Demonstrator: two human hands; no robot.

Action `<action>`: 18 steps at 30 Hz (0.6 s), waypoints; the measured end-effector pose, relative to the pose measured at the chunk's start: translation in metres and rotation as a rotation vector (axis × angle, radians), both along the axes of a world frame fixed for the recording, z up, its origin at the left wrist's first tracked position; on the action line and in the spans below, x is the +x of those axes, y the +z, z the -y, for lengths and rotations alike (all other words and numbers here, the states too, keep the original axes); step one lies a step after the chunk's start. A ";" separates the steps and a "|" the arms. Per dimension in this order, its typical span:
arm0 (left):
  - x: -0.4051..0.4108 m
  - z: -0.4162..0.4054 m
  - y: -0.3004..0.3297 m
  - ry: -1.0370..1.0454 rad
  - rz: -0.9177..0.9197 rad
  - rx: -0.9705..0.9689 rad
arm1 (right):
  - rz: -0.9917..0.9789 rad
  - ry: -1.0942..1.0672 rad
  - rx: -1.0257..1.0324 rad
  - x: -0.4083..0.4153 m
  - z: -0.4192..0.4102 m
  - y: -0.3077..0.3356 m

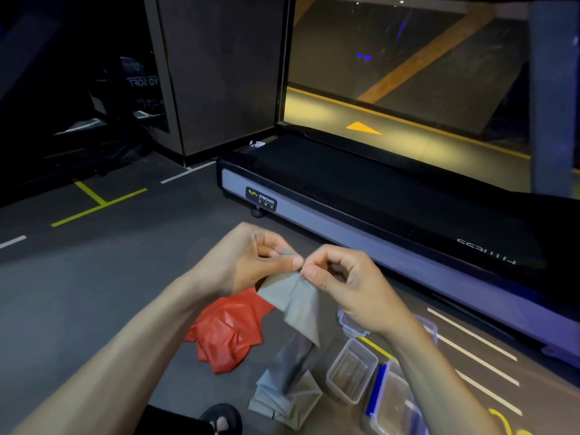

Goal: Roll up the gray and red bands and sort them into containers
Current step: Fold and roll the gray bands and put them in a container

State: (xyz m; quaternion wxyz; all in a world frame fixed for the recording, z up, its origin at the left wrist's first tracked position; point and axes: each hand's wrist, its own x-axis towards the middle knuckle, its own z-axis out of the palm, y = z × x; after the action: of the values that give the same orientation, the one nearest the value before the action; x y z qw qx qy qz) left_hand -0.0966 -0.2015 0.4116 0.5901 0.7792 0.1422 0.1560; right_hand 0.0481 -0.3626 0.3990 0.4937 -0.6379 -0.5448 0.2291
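A gray band [296, 304] hangs from both my hands, its lower end lying crumpled on the floor. My left hand [251, 262] pinches its top edge between thumb and fingers. Touching it thumb to thumb, my right hand [348, 281] pinches the same edge. A red band [227, 329] lies crumpled on the floor below my left wrist. Clear plastic containers sit at the lower right: an open one [351, 370], one with a blue clip [392, 403], and another [351, 324] partly hidden behind my right wrist.
A treadmill deck [376, 196] runs diagonally just beyond my hands. White and yellow lines mark the dark floor. My foot in a black sandal [221, 419] shows at the bottom edge. A dark wall panel [219, 73] stands at the back.
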 end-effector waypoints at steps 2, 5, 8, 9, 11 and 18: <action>-0.001 0.000 0.002 0.017 0.008 -0.032 | 0.019 -0.017 0.010 0.000 0.000 0.000; -0.003 -0.001 0.003 -0.005 0.011 -0.058 | 0.024 -0.030 0.014 0.001 0.001 0.000; -0.004 -0.001 0.006 -0.038 0.001 -0.066 | 0.014 -0.037 0.018 0.001 0.001 0.000; -0.005 -0.001 0.007 -0.044 -0.003 -0.067 | 0.009 -0.036 0.018 0.001 0.001 -0.001; -0.005 -0.001 0.007 -0.033 -0.010 -0.069 | 0.003 -0.028 0.015 0.001 0.002 0.000; -0.004 0.001 0.007 0.033 0.007 -0.077 | -0.047 -0.029 0.037 0.000 0.002 0.001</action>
State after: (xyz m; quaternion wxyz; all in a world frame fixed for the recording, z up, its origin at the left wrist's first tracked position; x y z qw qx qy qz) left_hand -0.1003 -0.2028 0.4188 0.6175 0.7530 0.1590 0.1627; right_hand 0.0478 -0.3650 0.3998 0.5213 -0.6309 -0.5279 0.2269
